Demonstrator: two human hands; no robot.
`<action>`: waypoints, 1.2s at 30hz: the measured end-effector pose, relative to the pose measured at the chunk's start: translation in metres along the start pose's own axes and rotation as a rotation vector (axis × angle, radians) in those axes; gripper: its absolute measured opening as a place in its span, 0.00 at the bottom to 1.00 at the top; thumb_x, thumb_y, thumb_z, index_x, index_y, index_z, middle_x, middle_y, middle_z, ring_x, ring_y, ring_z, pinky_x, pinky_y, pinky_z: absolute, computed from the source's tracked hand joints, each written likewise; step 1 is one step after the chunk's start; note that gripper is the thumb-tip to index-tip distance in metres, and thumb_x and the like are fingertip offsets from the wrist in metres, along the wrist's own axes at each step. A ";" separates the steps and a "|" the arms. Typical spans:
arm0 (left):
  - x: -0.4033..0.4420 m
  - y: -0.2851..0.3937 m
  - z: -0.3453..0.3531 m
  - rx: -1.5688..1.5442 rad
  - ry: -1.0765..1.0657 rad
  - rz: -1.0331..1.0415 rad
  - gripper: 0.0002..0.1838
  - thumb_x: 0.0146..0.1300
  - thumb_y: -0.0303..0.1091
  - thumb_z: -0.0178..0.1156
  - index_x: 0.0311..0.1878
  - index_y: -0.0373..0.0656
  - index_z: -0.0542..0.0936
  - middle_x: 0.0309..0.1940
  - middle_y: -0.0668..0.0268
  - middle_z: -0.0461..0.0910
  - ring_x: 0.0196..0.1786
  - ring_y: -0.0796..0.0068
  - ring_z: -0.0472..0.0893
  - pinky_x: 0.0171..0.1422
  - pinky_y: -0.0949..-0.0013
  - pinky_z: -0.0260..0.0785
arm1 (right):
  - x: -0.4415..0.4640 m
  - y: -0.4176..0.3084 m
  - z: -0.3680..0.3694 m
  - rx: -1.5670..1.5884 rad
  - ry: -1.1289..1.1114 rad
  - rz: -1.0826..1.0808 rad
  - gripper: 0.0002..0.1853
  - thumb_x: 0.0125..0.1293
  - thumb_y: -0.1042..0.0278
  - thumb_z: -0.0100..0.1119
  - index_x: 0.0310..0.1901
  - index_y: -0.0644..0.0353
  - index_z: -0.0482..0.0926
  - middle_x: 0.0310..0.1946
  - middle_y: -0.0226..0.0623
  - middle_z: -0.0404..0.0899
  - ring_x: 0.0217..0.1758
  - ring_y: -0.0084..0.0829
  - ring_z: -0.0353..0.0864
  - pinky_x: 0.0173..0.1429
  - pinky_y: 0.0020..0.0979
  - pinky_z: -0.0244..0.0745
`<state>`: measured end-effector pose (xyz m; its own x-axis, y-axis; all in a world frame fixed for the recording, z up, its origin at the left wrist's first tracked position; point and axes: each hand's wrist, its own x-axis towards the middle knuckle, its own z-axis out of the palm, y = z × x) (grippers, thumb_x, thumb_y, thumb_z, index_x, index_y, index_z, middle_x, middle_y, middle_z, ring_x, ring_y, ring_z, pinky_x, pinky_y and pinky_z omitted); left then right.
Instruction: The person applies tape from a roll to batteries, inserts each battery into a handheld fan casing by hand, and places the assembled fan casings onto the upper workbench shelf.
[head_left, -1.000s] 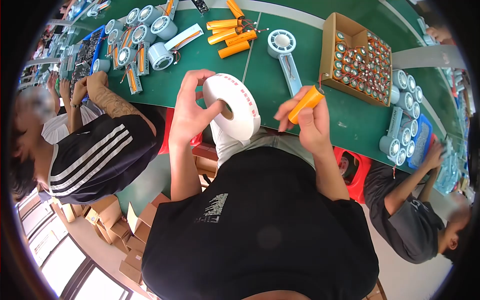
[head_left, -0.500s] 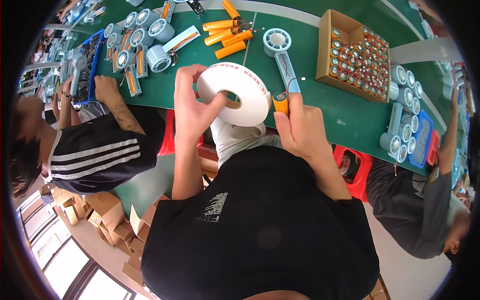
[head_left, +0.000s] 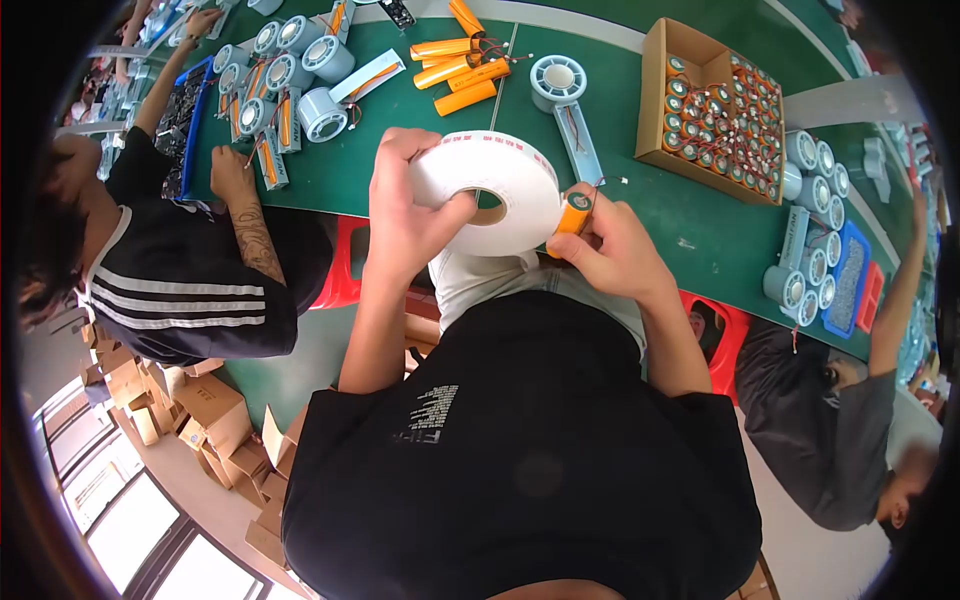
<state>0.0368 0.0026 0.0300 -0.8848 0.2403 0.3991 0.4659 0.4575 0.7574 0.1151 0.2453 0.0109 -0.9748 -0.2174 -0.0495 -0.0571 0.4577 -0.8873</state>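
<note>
Your left hand [head_left: 408,212] grips the white tape roll [head_left: 530,200], thumb in its core, above the tabletop's [head_left: 710,225] near edge. Your right hand [head_left: 622,248] pinches an orange battery [head_left: 573,217] beside the roll's rim, above that same edge.

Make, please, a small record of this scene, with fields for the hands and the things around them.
Left hand: holds a white roll, thumb at its centre hole
Right hand: holds an orange battery by the roll's edge; contact unclear
Surface: green table
Ahead: pale blue fan, loose orange batteries
Ahead, to the right: open cardboard box with many batteries
</note>
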 end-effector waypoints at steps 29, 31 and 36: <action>-0.041 -0.011 0.041 -0.881 0.114 -0.569 0.28 0.58 0.19 0.69 0.59 0.37 0.68 0.49 0.51 0.83 0.48 0.60 0.87 0.53 0.66 0.82 | -0.001 0.015 -0.006 0.979 0.173 -0.026 0.14 0.63 0.84 0.66 0.43 0.63 0.70 0.33 0.49 0.85 0.20 0.25 0.79 0.21 0.19 0.70; -0.044 -0.007 0.041 -0.833 0.131 -0.577 0.27 0.58 0.19 0.70 0.59 0.37 0.68 0.49 0.51 0.83 0.47 0.60 0.87 0.54 0.66 0.82 | -0.004 0.013 -0.001 1.022 0.196 -0.009 0.13 0.64 0.84 0.65 0.43 0.63 0.70 0.34 0.51 0.85 0.20 0.26 0.79 0.20 0.19 0.70; -0.049 0.008 0.031 -0.517 0.144 -0.505 0.26 0.58 0.22 0.72 0.55 0.37 0.69 0.44 0.54 0.82 0.42 0.65 0.86 0.47 0.70 0.79 | -0.014 0.012 0.019 1.309 0.207 -0.076 0.13 0.66 0.83 0.62 0.46 0.63 0.68 0.35 0.54 0.85 0.21 0.29 0.80 0.19 0.19 0.70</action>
<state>0.0836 0.0211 0.0010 -0.9994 -0.0236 -0.0262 -0.0265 0.0123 0.9996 0.1323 0.2379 -0.0077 -0.9997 -0.0178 -0.0137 0.0224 -0.7377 -0.6747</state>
